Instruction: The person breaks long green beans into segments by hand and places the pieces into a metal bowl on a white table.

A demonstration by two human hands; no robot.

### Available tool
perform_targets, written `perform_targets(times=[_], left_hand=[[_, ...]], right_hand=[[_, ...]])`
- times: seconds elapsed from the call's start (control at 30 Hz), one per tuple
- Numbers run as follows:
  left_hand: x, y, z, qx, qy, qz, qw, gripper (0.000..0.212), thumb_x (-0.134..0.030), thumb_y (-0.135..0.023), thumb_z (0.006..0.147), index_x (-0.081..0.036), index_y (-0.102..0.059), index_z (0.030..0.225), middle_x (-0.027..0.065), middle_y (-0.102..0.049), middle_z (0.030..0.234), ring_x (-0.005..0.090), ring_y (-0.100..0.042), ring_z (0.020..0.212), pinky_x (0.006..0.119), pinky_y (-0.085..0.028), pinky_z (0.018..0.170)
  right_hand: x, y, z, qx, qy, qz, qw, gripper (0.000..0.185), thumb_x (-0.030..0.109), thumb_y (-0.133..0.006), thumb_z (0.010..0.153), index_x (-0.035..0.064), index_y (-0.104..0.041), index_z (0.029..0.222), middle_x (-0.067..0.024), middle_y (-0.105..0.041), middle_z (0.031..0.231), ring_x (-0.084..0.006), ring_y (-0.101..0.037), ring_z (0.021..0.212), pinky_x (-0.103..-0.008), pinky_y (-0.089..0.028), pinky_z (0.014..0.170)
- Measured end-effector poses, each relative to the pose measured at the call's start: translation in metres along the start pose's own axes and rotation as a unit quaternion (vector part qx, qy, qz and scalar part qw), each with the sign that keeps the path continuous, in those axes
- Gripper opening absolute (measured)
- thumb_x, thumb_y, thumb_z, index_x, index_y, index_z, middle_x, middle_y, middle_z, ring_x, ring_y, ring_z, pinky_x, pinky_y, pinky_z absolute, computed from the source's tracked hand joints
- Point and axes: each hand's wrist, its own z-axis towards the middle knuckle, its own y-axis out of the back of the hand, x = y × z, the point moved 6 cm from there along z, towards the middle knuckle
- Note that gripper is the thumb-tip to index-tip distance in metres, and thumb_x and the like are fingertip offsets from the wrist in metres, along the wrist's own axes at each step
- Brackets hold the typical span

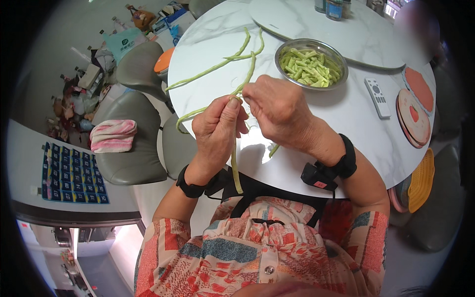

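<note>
My left hand (219, 130) grips a long green bean (236, 170), with the thumb on top and one end hanging below the fist past the table edge. Against it, my right hand (278, 111) is pinched with its fingertips at the bean; what lies under the knuckles is hidden. More long beans (207, 71) are spread on the table beyond and left of my hands, one partly behind my left hand. A steel bowl (282, 74) stands ahead to the right, holding many short bean pieces (310, 67). A short bean piece (274, 150) lies below my right hand.
On the round marble-patterned table (356, 156) are a white remote control (377, 97), round coasters (413, 115) and a raised turntable (363, 37) with jars (334, 10). Grey chairs (126, 159) stand at the left, one bearing a pink-striped towel (113, 136). A blurred person is at upper right.
</note>
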Motion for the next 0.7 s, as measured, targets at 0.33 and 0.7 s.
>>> perform_targets(times=[0.33, 0.7], left_hand=[[0.004, 0.012, 0.005, -0.001, 0.059, -0.104, 0.993, 0.023, -0.014, -0.051, 0.097, 0.005, -0.062, 0.09, 0.0072, -0.061, 0.07, 0.0115, -0.058, 0.054, 0.023, -0.048, 0.048], [-0.009, 0.006, 0.003, 0.007, 0.068, 0.049, 0.996, 0.02, -0.01, -0.05, 0.095, 0.002, -0.059, 0.081, 0.0027, -0.057, 0.062, 0.006, -0.048, 0.048, 0.02, -0.038, 0.043]], right_hand=[[0.011, -0.018, -0.008, 0.045, 0.028, -0.028, 0.998, 0.013, -0.005, -0.056, 0.069, 0.001, -0.05, 0.079, -0.0112, -0.048, 0.068, -0.0277, -0.052, 0.061, -0.0383, -0.043, 0.053], [0.01, -0.004, -0.001, -0.013, 0.012, -0.006, 1.0, 0.025, -0.001, -0.062, 0.068, -0.0001, -0.057, 0.092, -0.0124, -0.055, 0.076, -0.0278, -0.057, 0.067, -0.036, -0.046, 0.058]])
